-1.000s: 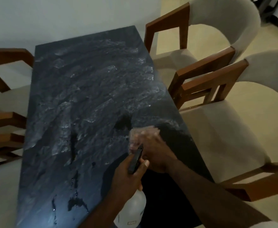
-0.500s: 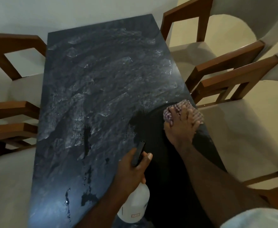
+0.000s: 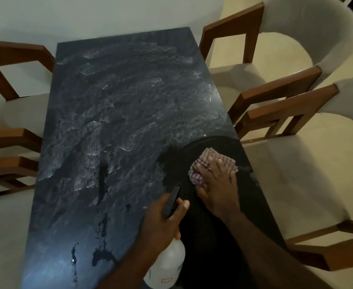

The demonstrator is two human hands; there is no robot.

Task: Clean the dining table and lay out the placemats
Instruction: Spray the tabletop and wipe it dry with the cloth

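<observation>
View: head camera, looking down along the table.
Tabletop (image 3: 119, 122): dark and long, covered with pale smeared streaks; a darker wiped patch lay at the near right edge.
Cloth (image 3: 206, 160): checked and crumpled, lying on the wiped patch close to the right edge.
Right hand (image 3: 217, 184): pressed flat on the cloth, fingers extended and apart, not curled round it.
Left hand (image 3: 163, 222): fingers clamped round the neck of the spray bottle (image 3: 167, 265).
Spray bottle: translucent white body, black head pointing up the tabletop; held just left of the right forearm.
Chairs (image 3: 280, 86): wooden arms, pale upholstery, standing along both long sides.
</observation>
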